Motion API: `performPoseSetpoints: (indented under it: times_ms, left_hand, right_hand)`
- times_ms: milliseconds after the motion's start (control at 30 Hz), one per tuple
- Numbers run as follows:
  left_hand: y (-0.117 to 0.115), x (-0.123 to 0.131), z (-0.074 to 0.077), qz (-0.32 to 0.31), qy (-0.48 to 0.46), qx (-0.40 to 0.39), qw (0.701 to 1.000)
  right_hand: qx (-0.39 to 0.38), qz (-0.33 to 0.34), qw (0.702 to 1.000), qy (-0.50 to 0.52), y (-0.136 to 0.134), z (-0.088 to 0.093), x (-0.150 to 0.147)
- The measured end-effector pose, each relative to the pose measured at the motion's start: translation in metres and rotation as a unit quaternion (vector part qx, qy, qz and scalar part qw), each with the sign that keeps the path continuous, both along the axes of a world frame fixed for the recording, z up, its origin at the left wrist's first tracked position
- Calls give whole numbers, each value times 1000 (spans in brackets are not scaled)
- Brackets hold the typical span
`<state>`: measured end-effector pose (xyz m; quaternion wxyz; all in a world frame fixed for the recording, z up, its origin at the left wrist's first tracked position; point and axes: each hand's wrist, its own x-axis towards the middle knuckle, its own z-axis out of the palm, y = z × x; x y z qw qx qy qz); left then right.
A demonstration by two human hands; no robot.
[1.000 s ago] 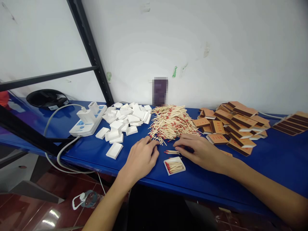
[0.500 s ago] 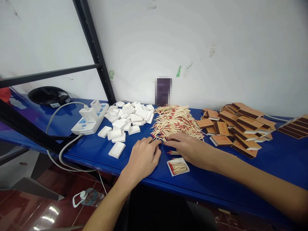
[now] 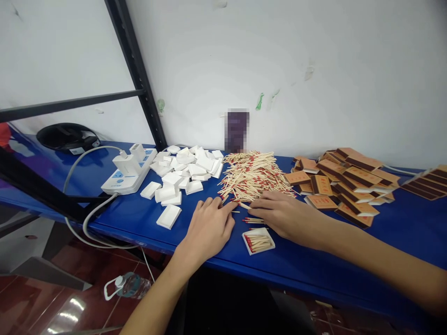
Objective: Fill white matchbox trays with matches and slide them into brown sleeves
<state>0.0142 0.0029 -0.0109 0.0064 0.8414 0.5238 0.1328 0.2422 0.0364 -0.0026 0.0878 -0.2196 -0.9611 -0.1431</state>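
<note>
My left hand (image 3: 209, 228) rests palm down on the blue table, its index finger stretched toward loose matches at the near edge of a big heap of red-tipped matches (image 3: 253, 177). Its thumb stands apart from that finger, and a single match (image 3: 236, 212) lies beneath the fingertip. My right hand (image 3: 279, 216) has its fingers together on a match (image 3: 244, 205) at the same edge; its thumb is mostly hidden. A few separate matches (image 3: 253, 220) lie beside and under its palm. Nearer me, a white matchbox tray (image 3: 262, 251) holds a layer of matches.
White empty trays (image 3: 171, 179) are piled on the left, with a power strip (image 3: 129, 179) and cables beyond. Orange-brown matchbox sleeves (image 3: 345, 181) are heaped on the right. A black metal frame (image 3: 136, 70) rises at left. A water bottle (image 3: 131, 284) lies on the floor.
My right hand has shifted slightly to the right, away from the left fingertip, uncovering a match between the hands. My left hand stays nearly in place.
</note>
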Motion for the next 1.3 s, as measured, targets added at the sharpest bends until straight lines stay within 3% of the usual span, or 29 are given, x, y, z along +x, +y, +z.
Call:
performPoseSetpoints:
  times_ms: [167,500,800,1033,1167,1300]
  left_hand:
    - [1,0,-1,-3,-12,6,1000]
    - [2,-3,2,-107,-110,-28,988]
    - [1,-2,5,-128,-98,-22,987]
    - [-9,1,14,-145,-138,-45,979]
    - [-13,3,10,-156,-103,-58,981]
    - [-13,3,7,-175,-82,-66,979]
  right_hand:
    - [-9,-5,1000,17,-7,5,12]
    - [-68,-52,992,91,-12,-5,30]
    - [-134,-88,976,149,-11,-1,21]
    - [-182,-132,968,110,3,8,13]
    - [-165,-162,966,120,-2,9,14]
    - [-154,-150,967,133,-12,5,17]
